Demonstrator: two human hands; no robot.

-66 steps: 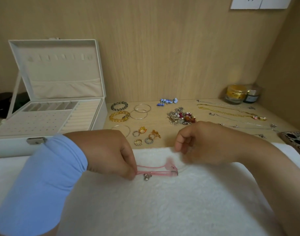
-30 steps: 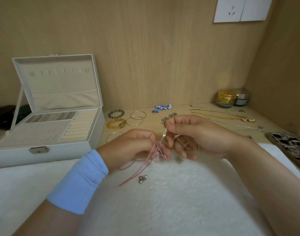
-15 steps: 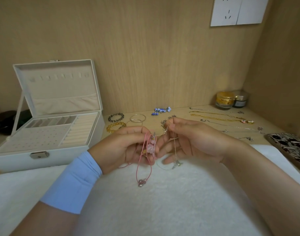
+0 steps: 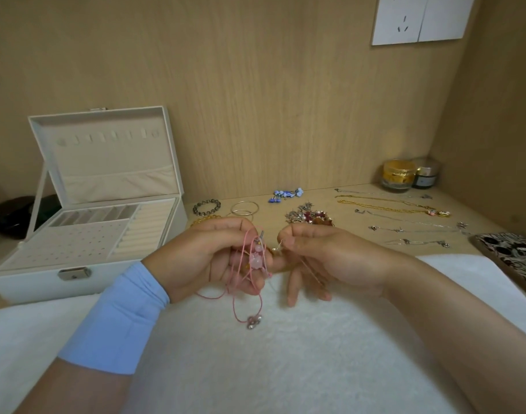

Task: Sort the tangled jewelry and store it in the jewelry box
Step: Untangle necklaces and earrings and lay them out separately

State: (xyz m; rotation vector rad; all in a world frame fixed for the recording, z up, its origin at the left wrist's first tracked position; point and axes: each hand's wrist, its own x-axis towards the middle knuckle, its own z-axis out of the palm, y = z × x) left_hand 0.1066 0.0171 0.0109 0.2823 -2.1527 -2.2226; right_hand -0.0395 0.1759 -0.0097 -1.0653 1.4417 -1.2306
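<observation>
1. Head view: the pink cord [image 4: 246,282], strung with pink beads, is held bunched in the curled fingers of the left hand [image 4: 202,258] above the white towel [image 4: 285,369]. One loop hangs down, ending in a small metal charm [image 4: 253,321] at or just over the towel.
2. A fine silver chain [image 4: 281,244] is pinched narrowly between thumb and forefinger of the right hand [image 4: 330,261]. The other fingers are loosely spread.
3. The two pieces are judged to be entangled between the hands, but the crossing itself cannot be made out.
4. Risk: if the hands are drawn apart sharply, the knot may be tightened or the chain snapped.
5. Risk: the chain may slip from so slight a pinch and be lost in the towel's pile.
6. Risk: the charm may be snagged on the towel's fibres.
7. The jewelry box [image 4: 85,282] stands open, well apart on the left. No jewelry is seen in it.
</observation>
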